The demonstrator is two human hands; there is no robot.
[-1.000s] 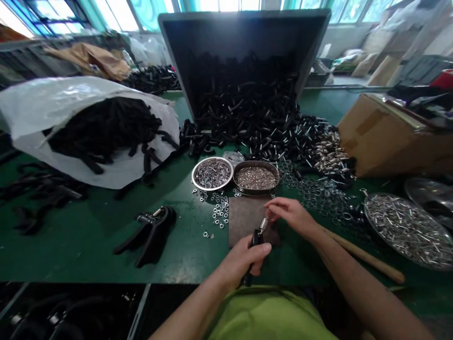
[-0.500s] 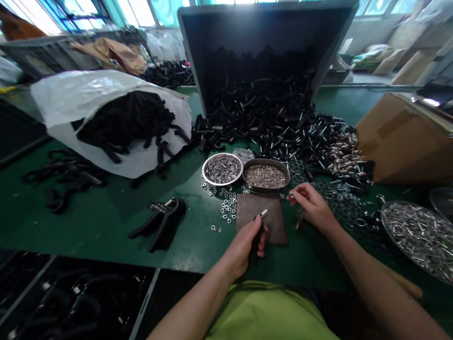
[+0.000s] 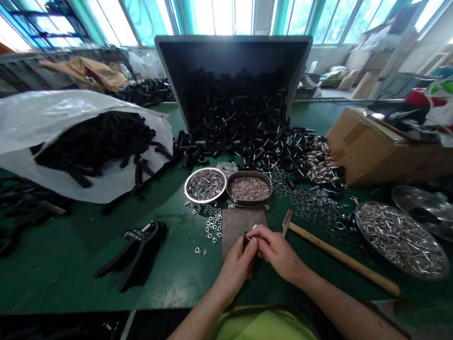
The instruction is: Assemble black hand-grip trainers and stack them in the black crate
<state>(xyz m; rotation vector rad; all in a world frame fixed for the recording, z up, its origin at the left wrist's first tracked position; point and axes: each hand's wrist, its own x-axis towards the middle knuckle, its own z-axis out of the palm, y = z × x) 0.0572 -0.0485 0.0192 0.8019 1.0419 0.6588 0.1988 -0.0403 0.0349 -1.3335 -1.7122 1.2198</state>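
My left hand (image 3: 236, 264) is closed around a black handle-like piece (image 3: 245, 241), most of it hidden in the fist. Against its upper end, the fingers of my right hand (image 3: 279, 252) are pinched together. What they hold, if anything, is hidden. Both hands meet over the near part of a flat brown-grey plate (image 3: 238, 221). Loose nuts (image 3: 213, 226) are scattered left of the plate. Behind it stand a round steel bowl (image 3: 188, 194) of small metal parts and an oval tin (image 3: 247, 204) of tiny metal pieces. A hammer (image 3: 336, 252) with a wooden handle lies to the right.
A black hand gripper (image 3: 139, 250) lies at left, near a white sack (image 3: 53, 113) of black parts. A grey crate (image 3: 173, 85) spills black parts at the back. Metal rings (image 3: 314, 208), a pan (image 3: 357, 222) of metal pins and a cardboard box (image 3: 364, 146) are at right.
My right hand has moved left and down to meet my left hand at the black piece. The hammer now shows fully. My view has tilted up and shifted right.
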